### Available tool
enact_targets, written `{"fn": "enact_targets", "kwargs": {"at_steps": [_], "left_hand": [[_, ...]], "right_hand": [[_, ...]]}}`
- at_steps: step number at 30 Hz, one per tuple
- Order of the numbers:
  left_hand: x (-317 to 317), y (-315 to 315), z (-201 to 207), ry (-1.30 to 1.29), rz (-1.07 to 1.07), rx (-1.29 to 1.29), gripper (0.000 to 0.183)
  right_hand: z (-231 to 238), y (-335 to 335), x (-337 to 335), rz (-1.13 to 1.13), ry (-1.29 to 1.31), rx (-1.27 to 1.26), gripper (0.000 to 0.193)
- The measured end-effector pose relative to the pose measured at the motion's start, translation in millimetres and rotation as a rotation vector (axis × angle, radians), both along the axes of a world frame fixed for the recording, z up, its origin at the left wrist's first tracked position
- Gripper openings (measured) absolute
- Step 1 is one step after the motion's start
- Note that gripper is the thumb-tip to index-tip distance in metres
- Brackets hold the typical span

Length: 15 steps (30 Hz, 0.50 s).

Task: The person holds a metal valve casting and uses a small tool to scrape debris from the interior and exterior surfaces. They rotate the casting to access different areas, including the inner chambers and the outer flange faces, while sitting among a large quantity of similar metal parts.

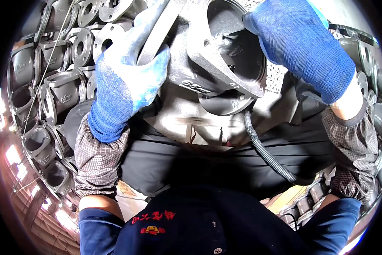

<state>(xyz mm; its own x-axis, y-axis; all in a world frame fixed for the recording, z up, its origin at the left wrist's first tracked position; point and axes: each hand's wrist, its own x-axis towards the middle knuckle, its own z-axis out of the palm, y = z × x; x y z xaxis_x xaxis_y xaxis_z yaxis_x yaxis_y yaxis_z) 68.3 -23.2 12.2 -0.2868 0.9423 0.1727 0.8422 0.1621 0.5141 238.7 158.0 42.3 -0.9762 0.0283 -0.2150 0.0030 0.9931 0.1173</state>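
Observation:
A grey cast-metal valve body (pixel 184 68) with a wide round bore sits tilted in front of me at the top of the view. My left hand (pixel 125 76), in a blue knit glove with a pale coated palm, is closed around its flange (pixel 163 29), thumb on the near side. At the bore's right rim is my right hand (pixel 301 46) in a blue glove, fingers curled. What those fingers hold, if anything, is hidden behind the hand. Something small and dark shows inside the bore; its kind is unclear.
Similar grey valve bodies (pixel 63 91) are stacked in rows on my left, with more (pixel 358 53) at the right. A grey corrugated hose (pixel 265 148) curves from under the casting across my dark-clad lap (pixel 225 165). Worn pale metal (pixel 174 121) lies beneath the casting.

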Motion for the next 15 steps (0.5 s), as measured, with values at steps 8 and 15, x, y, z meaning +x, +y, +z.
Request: {"fn": "enact_targets", "kwargs": {"at_steps": [8, 15], "left_hand": [[-9.2, 0.0, -7.6, 0.236, -0.183, 0.141, 0.018], [-2.4, -2.9, 5.2, 0.152, -0.142, -0.059, 0.042]], "right_hand": [[10.6, -3.9, -16.9, -0.125, -0.195, -0.029, 0.015], [-19.2, 3.3, -1.4, -0.121, -0.063, -0.415, 0.034]]}}
